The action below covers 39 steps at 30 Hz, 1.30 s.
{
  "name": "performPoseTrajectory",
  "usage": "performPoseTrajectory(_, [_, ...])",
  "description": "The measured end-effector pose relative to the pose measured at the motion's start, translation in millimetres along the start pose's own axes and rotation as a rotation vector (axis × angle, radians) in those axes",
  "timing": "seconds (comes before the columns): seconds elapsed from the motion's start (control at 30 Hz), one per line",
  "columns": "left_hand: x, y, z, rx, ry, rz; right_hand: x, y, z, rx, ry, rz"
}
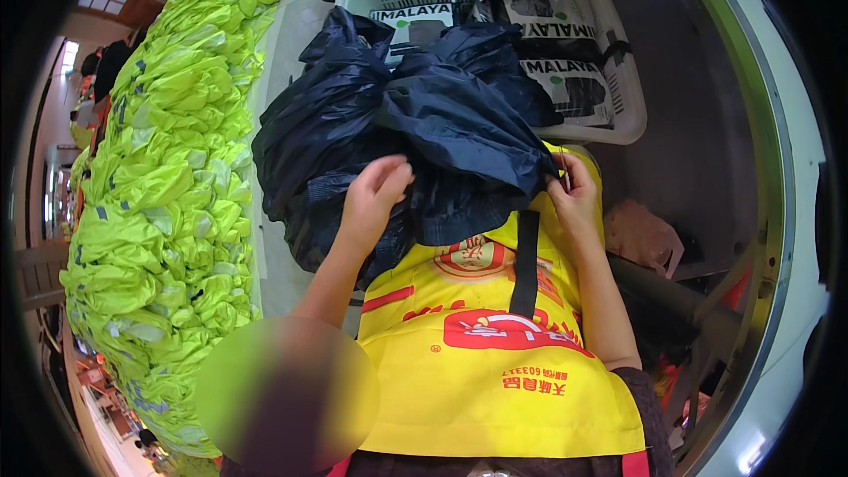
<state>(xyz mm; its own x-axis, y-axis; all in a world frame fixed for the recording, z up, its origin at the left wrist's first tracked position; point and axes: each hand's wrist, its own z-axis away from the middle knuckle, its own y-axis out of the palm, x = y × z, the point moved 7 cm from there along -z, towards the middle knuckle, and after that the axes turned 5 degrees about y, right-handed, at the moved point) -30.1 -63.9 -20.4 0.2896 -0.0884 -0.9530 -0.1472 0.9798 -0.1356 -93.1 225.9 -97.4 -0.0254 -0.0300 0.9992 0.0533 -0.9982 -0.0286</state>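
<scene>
A shiny dark navy garment (464, 119) with gathered, elastic-looking edges lies bunched in front of me, over the near side of a basket and against my yellow apron (495, 406). My right hand (576, 190) pinches the garment's right edge between thumb and fingers. Close to the gathered part, my left hand (378, 190) is loosely bent with its fingers partly apart; nothing shows in its grasp. More dark navy fabric (322, 137) is heaped beside and beyond the left hand. A black strap (526, 265) hangs down over the apron between my forearms.
The white plastic basket (629, 102) at the far side holds flat printed packages (565, 88) and dark fabric. Along the left rises a long pile of neon yellow-green garments (168, 203) beside a pale table strip (272, 247). A pinkish plastic bag (643, 234) sits at right, near a metal frame.
</scene>
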Motion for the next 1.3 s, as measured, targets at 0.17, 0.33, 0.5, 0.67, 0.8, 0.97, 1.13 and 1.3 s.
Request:
performPoseTrajectory(0.17, [6.5, 25.4, -37.9, -0.055, -0.103, 0.281, 4.8, -8.4, 4.2, -0.027, -0.036, 0.160])
performPoseTrajectory(0.33, [-5.4, 31.1, -31.8, -0.059, 0.109, 0.365, 3.0, -28.0, -7.8, -0.121, -0.010, 0.177])
performPoseTrajectory(0.5, [2.9, 28.3, -29.5, -0.035, 0.151, 0.431, 60.9, -13.9, -11.4, -0.159, -0.056, 0.071])
performPoseTrajectory(0.67, [7.7, 35.7, -27.6, -0.006, 0.166, 0.511, 136.3, 72.9, -19.6, 0.229, -0.162, 0.376])
performPoseTrajectory(0.8, [13.0, 38.7, -31.1, 0.046, 0.219, 0.579, 102.2, 118.0, -41.5, 0.519, -0.124, 0.397])
performPoseTrajectory(0.97, [15.5, 40.9, -30.0, 0.121, 0.134, 0.657, 96.9, 125.5, -47.5, 0.573, -0.031, 0.331])
performPoseTrajectory(1.13, [7.6, 46.5, -26.3, 0.095, 0.099, 0.552, 99.9, 119.8, -44.8, 0.438, -0.088, 0.359])
performPoseTrajectory(1.3, [8.3, 46.7, -22.7, 0.118, 0.042, 0.580, 108.3, 102.6, -52.3, 0.213, -0.155, 0.286])
